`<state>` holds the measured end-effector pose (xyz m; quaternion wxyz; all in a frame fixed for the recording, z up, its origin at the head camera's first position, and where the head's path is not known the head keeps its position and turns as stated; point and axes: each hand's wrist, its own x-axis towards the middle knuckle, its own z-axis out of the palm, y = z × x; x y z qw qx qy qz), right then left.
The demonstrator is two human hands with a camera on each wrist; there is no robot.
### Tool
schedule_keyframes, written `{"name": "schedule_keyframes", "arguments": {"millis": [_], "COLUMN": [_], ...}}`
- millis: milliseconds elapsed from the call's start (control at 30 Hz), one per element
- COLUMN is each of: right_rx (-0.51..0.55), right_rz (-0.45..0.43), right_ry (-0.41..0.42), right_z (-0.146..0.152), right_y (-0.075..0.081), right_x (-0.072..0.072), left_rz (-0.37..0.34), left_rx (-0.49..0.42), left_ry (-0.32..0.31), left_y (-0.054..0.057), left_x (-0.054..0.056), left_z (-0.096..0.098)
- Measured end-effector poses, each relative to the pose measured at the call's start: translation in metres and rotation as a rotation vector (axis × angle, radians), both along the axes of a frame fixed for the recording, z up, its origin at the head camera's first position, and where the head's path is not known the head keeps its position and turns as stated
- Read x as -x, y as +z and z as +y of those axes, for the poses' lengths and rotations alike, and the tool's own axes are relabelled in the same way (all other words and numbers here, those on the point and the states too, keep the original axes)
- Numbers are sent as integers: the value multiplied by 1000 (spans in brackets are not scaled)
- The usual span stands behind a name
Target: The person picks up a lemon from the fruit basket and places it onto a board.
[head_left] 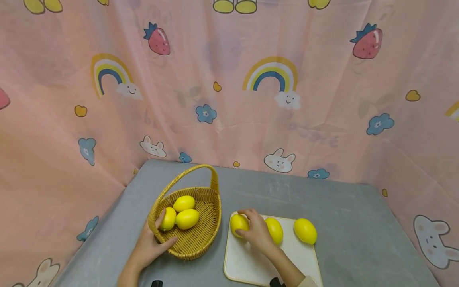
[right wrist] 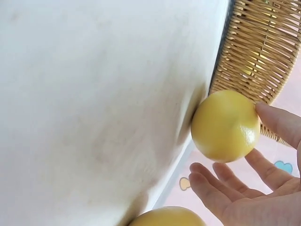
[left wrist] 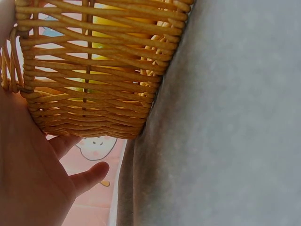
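Note:
A yellow wicker basket [head_left: 202,239] with a tall arched handle stands on the left, with three lemons [head_left: 187,219] inside. My left hand [head_left: 146,245] grips its left rim near the handle's foot, a finger reaching over by the leftmost lemon; in the left wrist view, the weave [left wrist: 103,108] hides part of that hand. On the right, my right hand [head_left: 257,231] pinches a lemon [right wrist: 225,126] between thumb and fingers at the far left corner of a white board [head_left: 247,263]. Whether that lemon touches the board I cannot tell.
Two more lemons lie on the board, one partly behind my right hand [head_left: 275,230], the other at the far right corner [head_left: 305,231]. A grey cloth-like tabletop [head_left: 358,223] spreads beneath. A pink printed curtain [head_left: 229,131] closes off the back and sides.

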<state>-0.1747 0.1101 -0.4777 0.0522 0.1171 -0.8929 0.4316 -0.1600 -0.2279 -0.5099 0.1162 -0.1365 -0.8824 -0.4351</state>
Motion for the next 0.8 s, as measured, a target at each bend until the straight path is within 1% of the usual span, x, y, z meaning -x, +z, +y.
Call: {"name": "schedule_keyframes", "arguments": {"millis": [200,467,600,733,800], "right_rx": [-6,-8,9,44,61], "right_rz": [9,15,28,37,38], "right_ry": [13,20,2,-4,1], "right_z": [-1,-1,-1,-1,-3], "right_y": [1,3,10,22,27], "right_x": [2,2,1,2,3], "left_rz": [10,5,32,64,66], "left_rx": [9,2,2,-2,3], "left_ry": [2,2,1,-5,-5], "left_y": [0,0,0,-1,-1], "left_x": [0,-1,-1,-2,-1], "left_z": [0,0,0,1,1]}}
